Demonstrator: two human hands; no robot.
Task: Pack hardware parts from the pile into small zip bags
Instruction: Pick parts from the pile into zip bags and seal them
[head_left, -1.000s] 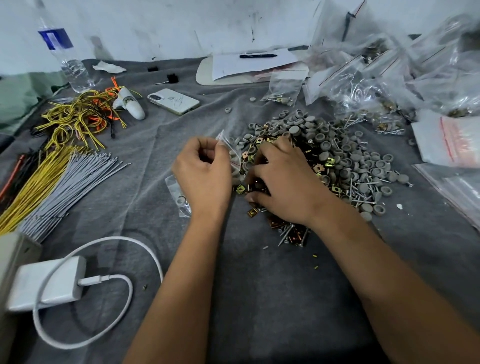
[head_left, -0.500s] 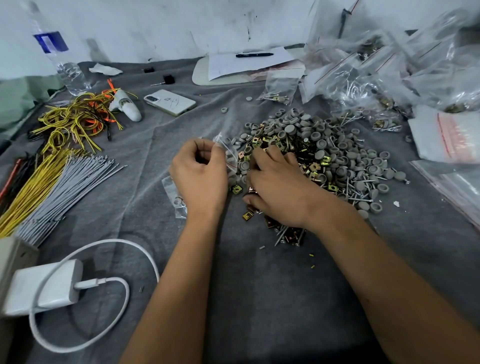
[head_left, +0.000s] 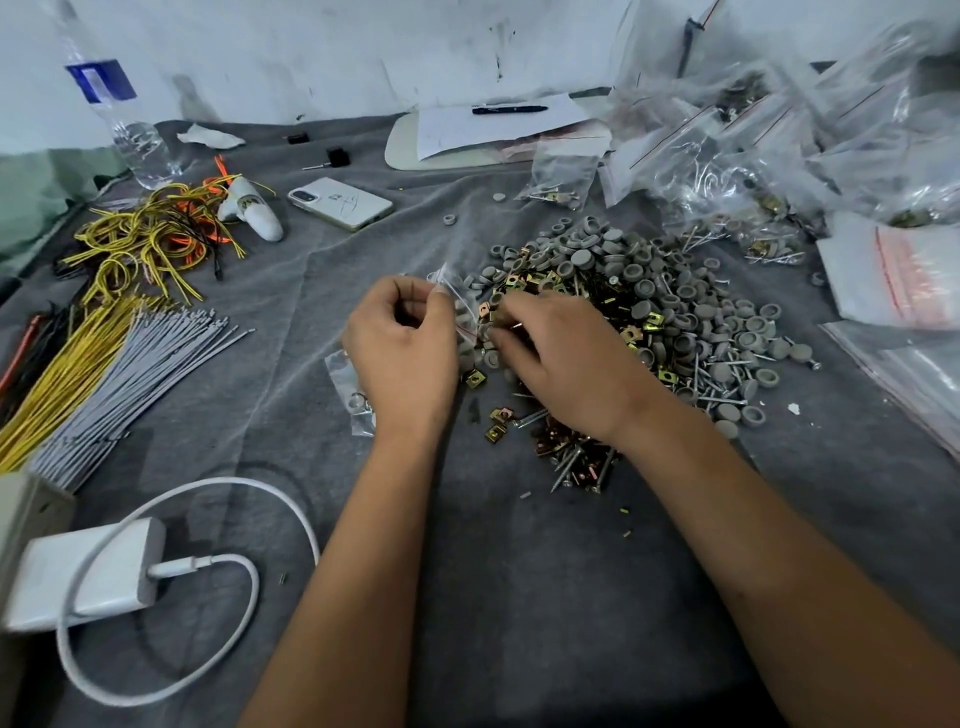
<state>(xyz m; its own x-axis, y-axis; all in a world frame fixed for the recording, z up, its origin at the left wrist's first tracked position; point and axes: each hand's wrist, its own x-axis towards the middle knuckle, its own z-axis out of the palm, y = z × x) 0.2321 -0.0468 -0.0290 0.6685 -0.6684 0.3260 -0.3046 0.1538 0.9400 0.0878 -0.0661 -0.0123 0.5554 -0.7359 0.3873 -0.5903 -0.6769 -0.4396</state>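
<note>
A pile of hardware parts (head_left: 670, 312), grey round caps, brass square clips and screws, lies on the grey cloth in the middle. My left hand (head_left: 402, 353) pinches the top of a small clear zip bag (head_left: 457, 296) at the pile's left edge. My right hand (head_left: 561, 358) rests on the pile's near-left side, fingertips curled at the bag's mouth around small parts that I cannot make out. Another small zip bag (head_left: 345, 387) holding a few parts lies flat under my left wrist.
Filled and empty zip bags (head_left: 769, 156) heap up at the back right. Yellow and grey wire bundles (head_left: 104, 353) lie at the left, a phone (head_left: 340, 202) and water bottle (head_left: 124, 119) behind them. A white charger with cable (head_left: 98, 577) sits near left.
My right hand's fingers have slid left from the pile toward the mouth of the bag. My left hand has kept its pinch on the bag.
</note>
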